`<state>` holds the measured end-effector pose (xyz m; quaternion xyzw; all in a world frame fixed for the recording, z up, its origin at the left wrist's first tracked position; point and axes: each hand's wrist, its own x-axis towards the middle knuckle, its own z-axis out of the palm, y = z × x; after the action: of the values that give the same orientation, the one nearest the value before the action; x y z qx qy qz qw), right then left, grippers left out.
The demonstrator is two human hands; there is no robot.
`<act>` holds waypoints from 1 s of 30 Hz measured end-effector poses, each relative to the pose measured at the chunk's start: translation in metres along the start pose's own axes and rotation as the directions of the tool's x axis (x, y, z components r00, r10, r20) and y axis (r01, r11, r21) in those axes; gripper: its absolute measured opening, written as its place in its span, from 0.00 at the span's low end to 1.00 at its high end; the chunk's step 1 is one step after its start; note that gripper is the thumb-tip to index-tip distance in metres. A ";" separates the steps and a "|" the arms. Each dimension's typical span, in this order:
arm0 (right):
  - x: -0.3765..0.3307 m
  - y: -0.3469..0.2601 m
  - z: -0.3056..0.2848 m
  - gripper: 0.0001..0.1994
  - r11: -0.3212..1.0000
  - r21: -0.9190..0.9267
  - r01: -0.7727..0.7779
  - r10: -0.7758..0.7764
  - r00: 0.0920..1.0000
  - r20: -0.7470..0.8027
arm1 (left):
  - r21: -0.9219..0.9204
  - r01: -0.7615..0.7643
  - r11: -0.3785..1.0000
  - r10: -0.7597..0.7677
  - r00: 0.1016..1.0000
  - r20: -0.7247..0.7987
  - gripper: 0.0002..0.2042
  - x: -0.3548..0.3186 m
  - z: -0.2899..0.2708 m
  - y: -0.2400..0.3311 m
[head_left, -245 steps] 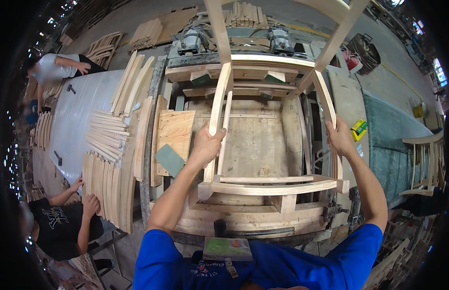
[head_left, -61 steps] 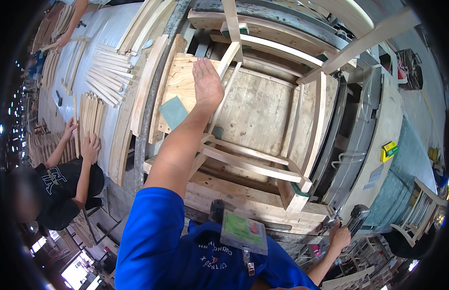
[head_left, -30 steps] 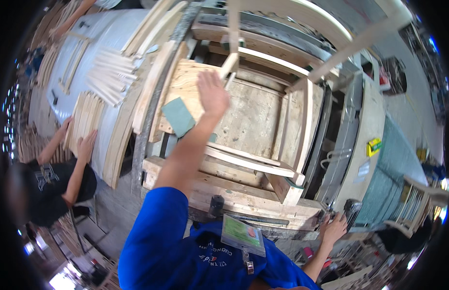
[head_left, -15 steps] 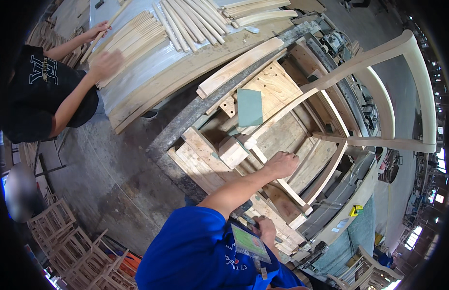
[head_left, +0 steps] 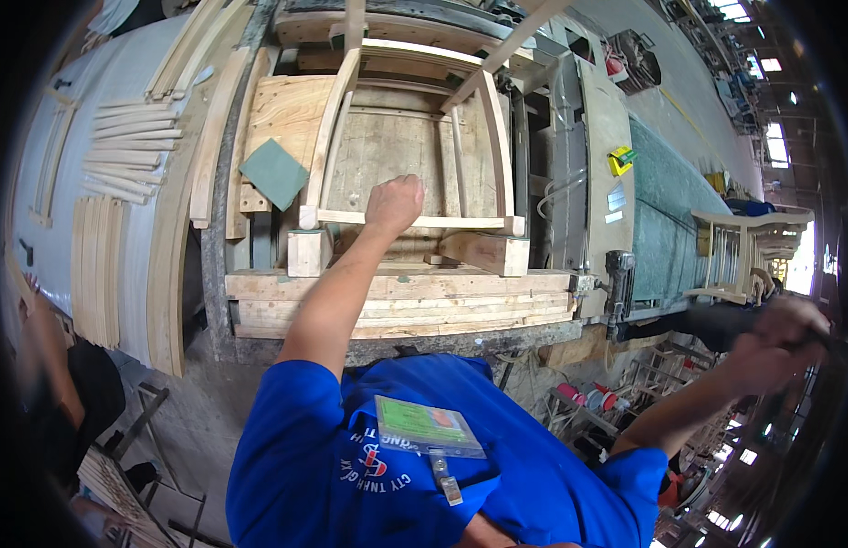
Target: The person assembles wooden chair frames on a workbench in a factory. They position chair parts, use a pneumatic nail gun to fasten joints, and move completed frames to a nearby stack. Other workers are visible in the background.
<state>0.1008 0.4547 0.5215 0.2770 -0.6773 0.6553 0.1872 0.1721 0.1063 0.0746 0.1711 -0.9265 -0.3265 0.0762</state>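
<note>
One wooden chair frame is lying on the counter, its front rail running near the counter's near edge. The person's left hand is closing over that rail, gripping it at the middle. The right hand is hanging well off the counter's right end, blurred, so I cannot tell its grip. A green sanding pad is resting left of the frame, beside stacked curved slats.

L arm stretched fwd & up, elbow nearly straight; left hand knuckles up, fingers curled down in a loose fist. R arm out to the side, low; right hand blurred, fingers bunched, grip unclear.
</note>
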 end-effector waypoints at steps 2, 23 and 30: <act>0.019 0.003 -0.011 0.26 0.946 0.242 0.218 -0.244 0.966 0.086 | -0.003 0.009 1.000 -0.009 0.999 0.032 0.15 -0.002 0.001 0.001; -0.286 0.183 0.069 0.13 0.776 -0.537 0.332 0.403 0.394 0.826 | -0.006 0.077 0.997 -0.077 0.997 0.032 0.12 0.005 0.008 -0.005; -0.285 0.207 0.065 0.12 0.816 -0.508 0.276 0.260 0.610 0.748 | 0.029 0.151 0.988 -0.152 0.988 0.032 0.11 0.006 0.004 0.011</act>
<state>0.2004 0.4248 0.1791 0.4695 -0.8522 0.2246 -0.0539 0.1624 0.1147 0.0787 0.2365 -0.9162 -0.3219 0.0332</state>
